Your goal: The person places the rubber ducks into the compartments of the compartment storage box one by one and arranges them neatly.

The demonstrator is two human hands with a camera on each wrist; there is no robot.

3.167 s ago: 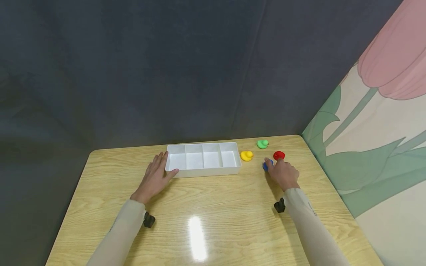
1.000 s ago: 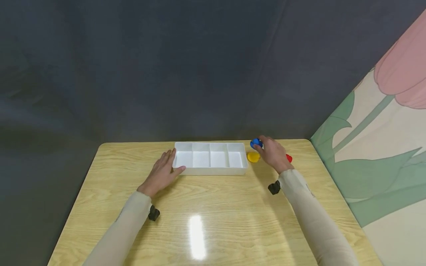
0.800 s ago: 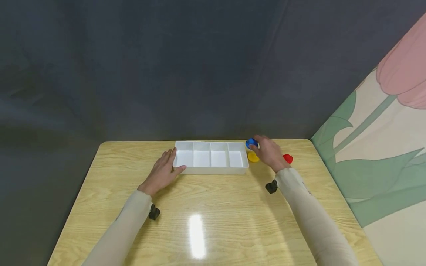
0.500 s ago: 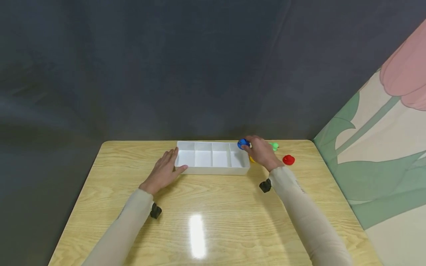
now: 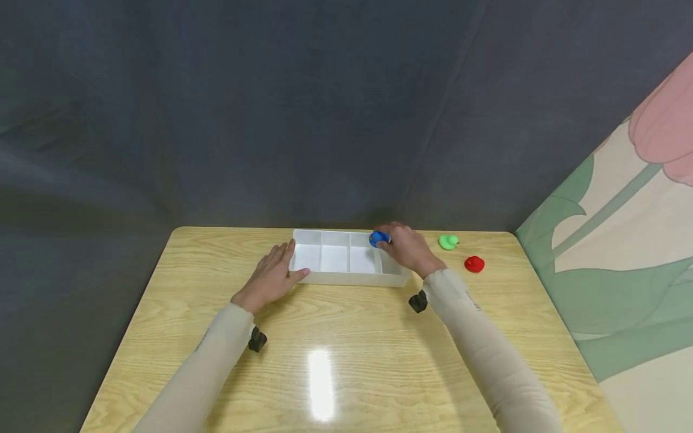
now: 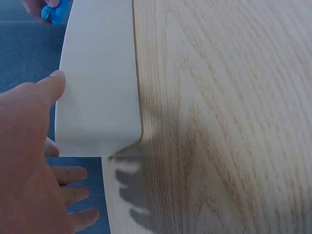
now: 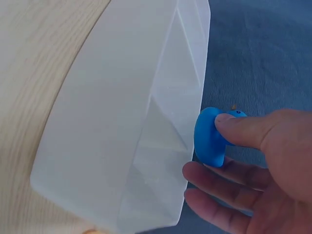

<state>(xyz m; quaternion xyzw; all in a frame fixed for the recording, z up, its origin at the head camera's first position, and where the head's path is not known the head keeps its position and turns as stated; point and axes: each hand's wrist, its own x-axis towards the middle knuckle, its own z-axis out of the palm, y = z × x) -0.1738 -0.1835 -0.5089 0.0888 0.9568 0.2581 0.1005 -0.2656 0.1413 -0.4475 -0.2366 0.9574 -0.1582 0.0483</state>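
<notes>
A white tray [image 5: 346, 278] with four compartments sits at the far middle of the wooden table [image 5: 335, 349]. My right hand [image 5: 394, 243] pinches a small blue duck [image 5: 378, 239] between thumb and fingers, just above the tray's right-hand compartments. The right wrist view shows the blue duck [image 7: 209, 139] under my thumb [image 7: 243, 127], close to the tray's [image 7: 97, 136] far rim. My left hand [image 5: 276, 272] lies flat at the tray's left end. In the left wrist view its thumb [image 6: 51, 85] touches the tray wall [image 6: 97, 97].
A green duck [image 5: 447, 242] and a red duck [image 5: 474, 264] stand on the table to the right of the tray. A dark curtain hangs behind the table, and a flowered wall stands to the right. The near half of the table is bare.
My right hand has carried the blue duck leftwards, from beside the other ducks to above the tray's right end. The green duck has come into view. The left hand has stayed put.
</notes>
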